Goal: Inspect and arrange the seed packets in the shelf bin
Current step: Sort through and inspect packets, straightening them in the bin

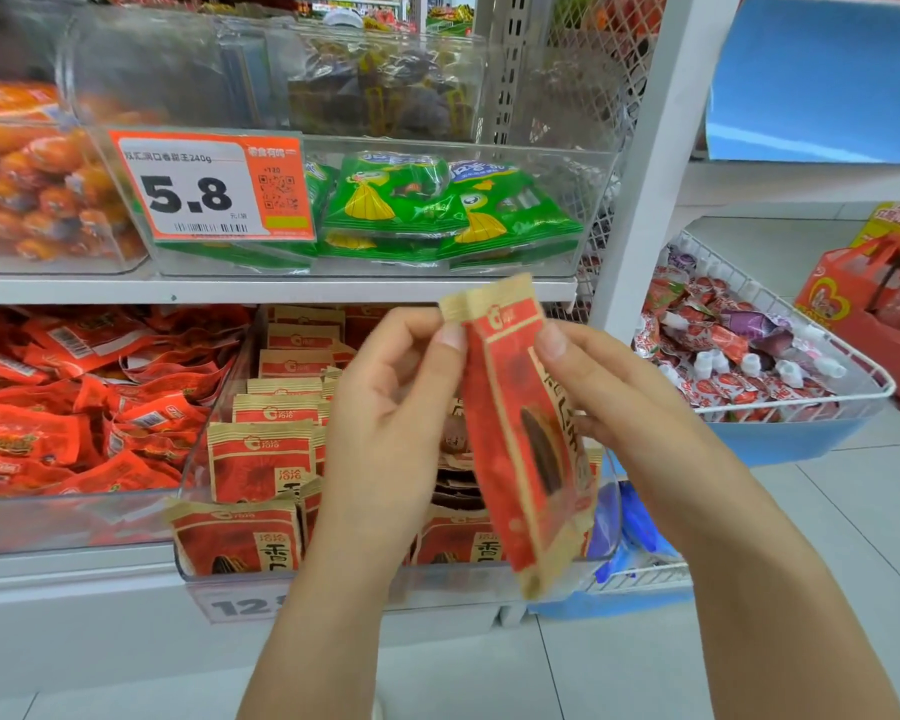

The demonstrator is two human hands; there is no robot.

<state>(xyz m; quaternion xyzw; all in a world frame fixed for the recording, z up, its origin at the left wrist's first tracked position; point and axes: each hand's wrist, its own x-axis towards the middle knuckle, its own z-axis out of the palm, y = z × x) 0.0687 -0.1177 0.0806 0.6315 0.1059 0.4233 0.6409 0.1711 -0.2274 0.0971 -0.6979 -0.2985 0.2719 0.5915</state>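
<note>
- Both hands hold one seed packet (515,439) edge-on, above and just in front of the clear shelf bin (198,491); left hand (385,423) and right hand (624,402) have fingers pinched on its upper part.
- Step, as judged: inspection; packet not yet placed.
- Next move likely calls for turning it face-forward and slotting it upright among the bin's rows.
- Surroundings: white shelf (281,291), green packets (437,210) above, price tag (204,187), wire basket (801,356) right, tiled floor.

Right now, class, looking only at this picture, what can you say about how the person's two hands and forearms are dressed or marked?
Both the left hand and right hand are bare: no gloves, rings, watch or bracelets visible. The forearms show no sleeves. Fingernails are short and unpainted.
</note>
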